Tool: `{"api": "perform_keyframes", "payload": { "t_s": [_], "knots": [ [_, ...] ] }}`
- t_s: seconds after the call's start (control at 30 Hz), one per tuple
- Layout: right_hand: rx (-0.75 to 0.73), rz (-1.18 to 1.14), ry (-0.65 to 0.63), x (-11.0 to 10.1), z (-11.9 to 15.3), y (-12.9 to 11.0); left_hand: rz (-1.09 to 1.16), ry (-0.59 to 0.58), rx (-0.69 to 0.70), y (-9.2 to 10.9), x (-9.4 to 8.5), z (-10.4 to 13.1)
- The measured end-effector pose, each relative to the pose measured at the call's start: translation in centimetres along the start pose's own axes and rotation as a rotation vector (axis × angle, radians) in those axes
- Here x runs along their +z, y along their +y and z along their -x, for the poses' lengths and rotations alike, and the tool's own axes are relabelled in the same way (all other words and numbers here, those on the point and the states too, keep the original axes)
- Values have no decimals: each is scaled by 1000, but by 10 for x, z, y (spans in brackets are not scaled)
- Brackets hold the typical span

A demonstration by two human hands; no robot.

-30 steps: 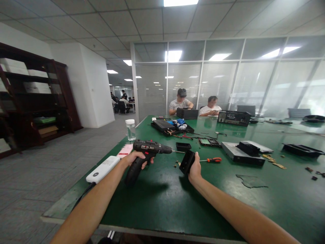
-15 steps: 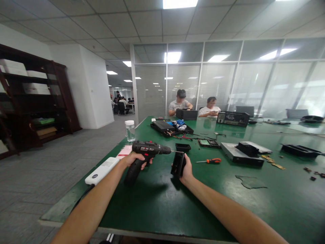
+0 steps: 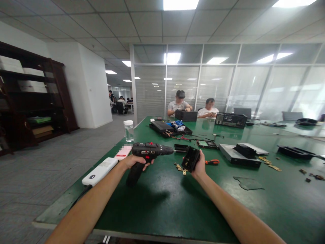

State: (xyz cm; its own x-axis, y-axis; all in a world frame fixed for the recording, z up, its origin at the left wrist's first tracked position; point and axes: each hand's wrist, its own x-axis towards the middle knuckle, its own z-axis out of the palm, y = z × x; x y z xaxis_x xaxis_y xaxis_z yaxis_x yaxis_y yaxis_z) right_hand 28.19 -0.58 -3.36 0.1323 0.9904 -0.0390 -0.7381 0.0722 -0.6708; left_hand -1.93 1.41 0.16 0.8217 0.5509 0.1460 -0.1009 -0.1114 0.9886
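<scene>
- Green table (image 3: 157,213), glossy, cut off at the right.
- Dark wooden cabinet (image 3: 56,98), cut off at the left, with white boxes (image 3: 11,64) on its upper shelves; what those contain cannot be seen.
- Open black case (image 3: 162,126) farther back on the table, with a blue and white bundle (image 3: 179,126) in it, too jumbled to make out.
- Cordless drill (image 3: 147,149), matte black with red buttons and pale lettering too small to read, raised over the near part of the table, its thin bit pointing right.
- Black casing (image 3: 191,159), a tilted box shape, held above the table just beyond the bit; a small brassy spot shows in its dark hollow. Whether the bit touches it is unclear.
- Left hand (image 3: 136,162), closed round the drill's grip.
- Right hand (image 3: 199,165), half curled, gripping the casing's right side; its fingers are partly hidden.
- Clear bottle (image 3: 129,133), white lid on.
- Screwdriver (image 3: 212,162), orange and black handle visible, shaft hidden.
- Brass-coloured pieces (image 3: 180,168), lying near the casing.
</scene>
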Motion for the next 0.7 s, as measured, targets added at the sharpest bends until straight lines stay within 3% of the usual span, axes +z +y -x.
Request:
{"api": "perform_keyframes", "payload": {
  "t_s": [0.23, 0.53, 0.7],
  "knots": [
    [-22, -11, -67, -5, -2, -4, -43, -27, 1, -1, 16, -7],
    [-182, -99, 35, -11, -14, -11, -50, -68, 24, 5, 19, -4],
    [-130, -104, -40, -8, -10, -9, -115, -130, -13, 6, 27, -4]
  ]
}}
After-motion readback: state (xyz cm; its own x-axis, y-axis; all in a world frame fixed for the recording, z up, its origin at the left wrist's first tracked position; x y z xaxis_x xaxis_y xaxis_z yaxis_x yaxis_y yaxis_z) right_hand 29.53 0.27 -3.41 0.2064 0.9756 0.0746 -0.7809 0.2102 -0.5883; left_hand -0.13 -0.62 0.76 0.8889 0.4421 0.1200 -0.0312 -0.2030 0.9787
